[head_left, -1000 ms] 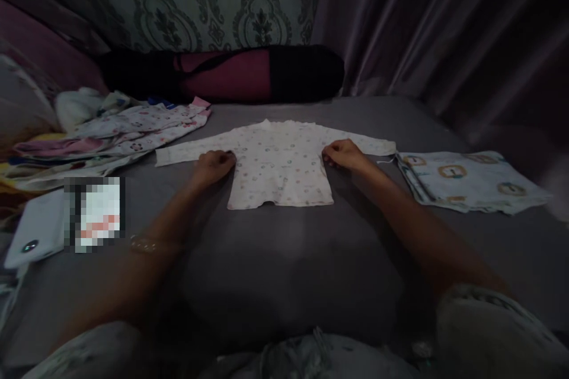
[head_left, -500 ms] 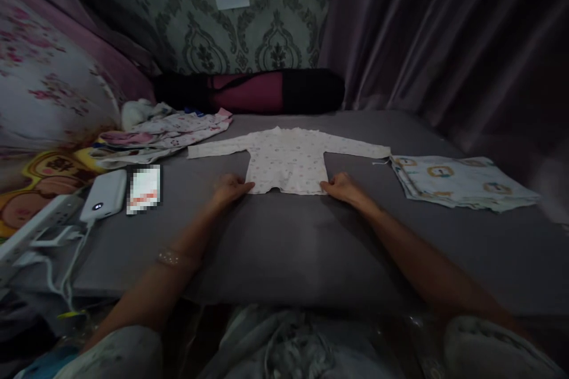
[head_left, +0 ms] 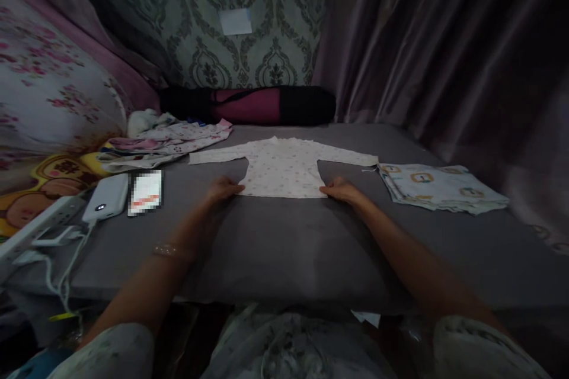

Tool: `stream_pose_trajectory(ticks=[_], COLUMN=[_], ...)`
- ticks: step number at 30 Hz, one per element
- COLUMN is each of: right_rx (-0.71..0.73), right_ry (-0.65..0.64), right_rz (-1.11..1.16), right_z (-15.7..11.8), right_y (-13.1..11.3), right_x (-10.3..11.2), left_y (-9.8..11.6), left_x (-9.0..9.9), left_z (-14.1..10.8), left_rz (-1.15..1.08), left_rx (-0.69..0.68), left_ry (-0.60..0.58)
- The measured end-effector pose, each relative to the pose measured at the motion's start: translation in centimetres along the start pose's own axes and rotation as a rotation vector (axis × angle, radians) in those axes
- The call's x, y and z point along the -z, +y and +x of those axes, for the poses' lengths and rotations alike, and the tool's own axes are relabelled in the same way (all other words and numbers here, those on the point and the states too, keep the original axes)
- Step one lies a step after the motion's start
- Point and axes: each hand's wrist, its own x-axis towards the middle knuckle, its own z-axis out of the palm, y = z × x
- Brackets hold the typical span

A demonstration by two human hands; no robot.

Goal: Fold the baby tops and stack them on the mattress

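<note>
A small white patterned long-sleeved shirt (head_left: 284, 169) lies flat on the grey surface (head_left: 275, 249), its sleeves spread to both sides and its collar away from me. My left hand (head_left: 224, 188) pinches the left bottom corner of the hem. The right bottom corner is pinched in my right hand (head_left: 340, 189). Between the two hands the hem runs nearly straight. The right cuff touches or nearly touches a folded white cloth with coloured prints (head_left: 440, 186).
Crumpled clothes (head_left: 173, 141) lie at the back left. Nearer on the left are a white power bank (head_left: 106, 196), a blurred-out card-like item (head_left: 146, 192) and a power strip (head_left: 44, 231) with cables. A black and maroon roll (head_left: 249, 105) lies along the wall.
The shirt's hem is now wider and straighter, its middle notch gone. My left hand has moved slightly left with its corner. The camera view has tilted up a little.
</note>
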Motion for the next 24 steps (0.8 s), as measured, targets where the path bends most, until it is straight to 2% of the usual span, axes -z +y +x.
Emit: stream_pose_trajectory(ticks=[5, 6, 8, 10, 11, 13, 15, 17, 20, 24], right_rx=[-0.001, 0.001, 0.03, 0.107, 0.172, 0.318, 0.405, 0.417, 0.4, 0.377], right_ry=[-0.03, -0.044, 0.0, 0.142, 0.211, 0.279, 0.266, 0.243, 0.204, 0.175], right_rz=[-0.104, -0.127, -0.182, -0.232, -0.245, -0.248, -0.25, -0.27, -0.288, -0.295], right_z=[-0.2, -0.3, -0.4, -0.3, -0.1, 0.6, 1.5, 2.5, 3.4, 3.6], right_y=[-0.4, -0.7, -1.5, -2.7, -3.4, -5.0, -6.4, -7.3, -7.5, -6.8], right_x=[0.7, 1.0, 1.4, 1.1, 0.7, -0.6, -2.1, -3.5, -4.9, -5.6], left_y=[0.4, 0.6, 1.1, 2.0, 2.6, 4.0, 5.2, 5.8, 5.7, 4.6], left_x=[0.6, 0.7, 0.7, 0.1, -0.4, -1.6, -3.0, -4.2, -5.5, -6.5], left_z=[0.3, 0.5, 1.1, 1.9, 2.3, 3.1, 3.9, 4.6, 5.2, 5.4], left_rz=[0.096, 0.127, 0.186, 0.217, 0.225, 0.243, 0.29, 0.365, 0.475, 0.497], left_rx=[0.041, 0.043, 0.005, -0.114, -0.188, -0.316, -0.383, -0.439, -0.491, -0.423], left_ry=[-0.054, -0.025, 0.111, 0.245, 0.267, 0.23, 0.178, 0.165, 0.183, 0.141])
